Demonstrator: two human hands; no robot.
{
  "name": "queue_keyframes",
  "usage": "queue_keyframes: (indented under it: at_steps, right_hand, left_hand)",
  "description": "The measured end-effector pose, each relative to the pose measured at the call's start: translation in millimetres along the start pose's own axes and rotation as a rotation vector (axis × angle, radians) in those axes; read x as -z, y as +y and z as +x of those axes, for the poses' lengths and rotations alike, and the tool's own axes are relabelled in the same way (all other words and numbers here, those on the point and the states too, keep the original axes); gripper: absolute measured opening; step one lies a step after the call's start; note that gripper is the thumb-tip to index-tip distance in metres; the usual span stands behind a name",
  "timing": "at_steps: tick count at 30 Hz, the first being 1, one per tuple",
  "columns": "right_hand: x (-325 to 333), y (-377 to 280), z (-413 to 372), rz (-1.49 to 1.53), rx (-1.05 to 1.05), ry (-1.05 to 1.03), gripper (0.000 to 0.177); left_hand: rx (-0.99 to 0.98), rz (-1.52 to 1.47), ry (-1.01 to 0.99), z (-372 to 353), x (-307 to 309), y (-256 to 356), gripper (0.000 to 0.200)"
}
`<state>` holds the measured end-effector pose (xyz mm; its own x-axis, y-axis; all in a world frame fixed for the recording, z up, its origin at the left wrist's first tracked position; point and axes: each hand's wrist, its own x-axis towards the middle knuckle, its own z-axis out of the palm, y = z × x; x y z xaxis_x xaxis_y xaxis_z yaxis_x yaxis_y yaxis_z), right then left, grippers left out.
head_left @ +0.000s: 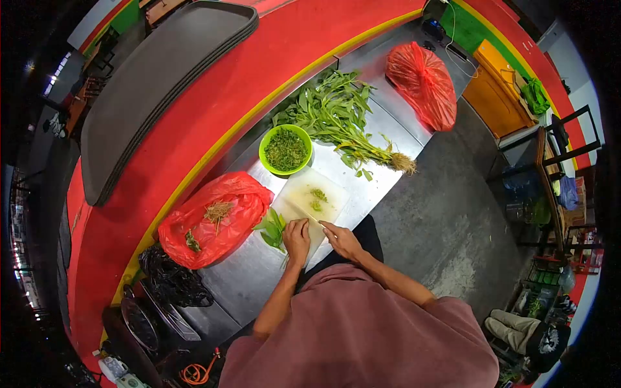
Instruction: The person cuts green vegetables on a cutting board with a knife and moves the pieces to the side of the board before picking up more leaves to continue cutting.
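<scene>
My left hand (297, 240) is closed at the near left part of the white cutting board (333, 187), with green leaves (272, 229) beside it on the left. My right hand (341, 239) is closed round a knife (305, 213), whose blade lies over the board and points up and left. Small chopped green bits (317, 199) rest on the board. Beyond it stands a lime-green bowl (263, 160) filled with chopped greens. What is under my left fingers is too small to tell.
A bundle of leafy stems with roots (343, 119) lies behind the board. To the left is an open red plastic bag (242, 236) holding root scraps, near a black bag (171, 278). A tied red bag (424, 87) sits at the back right.
</scene>
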<state>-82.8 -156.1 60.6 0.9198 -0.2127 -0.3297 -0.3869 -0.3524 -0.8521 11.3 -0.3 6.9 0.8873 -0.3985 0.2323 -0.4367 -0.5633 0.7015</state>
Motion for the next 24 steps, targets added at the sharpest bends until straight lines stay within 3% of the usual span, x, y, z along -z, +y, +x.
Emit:
queue_keyframes:
  at_steps: [4, 24]
  right_hand:
    - [-0.3, -2.5, -7.6, -0.016, -0.092, -0.036, 0.04]
    - [-4.7, 8.2, -8.2, -0.136, -0.072, -0.001, 0.04]
  left_hand:
    - [-0.043, -0.012, 0.016, 5.2, 1.2, -1.4, 0.013]
    - [-0.038, -0.049, -0.01, 4.7, -5.1, -13.4, 0.013]
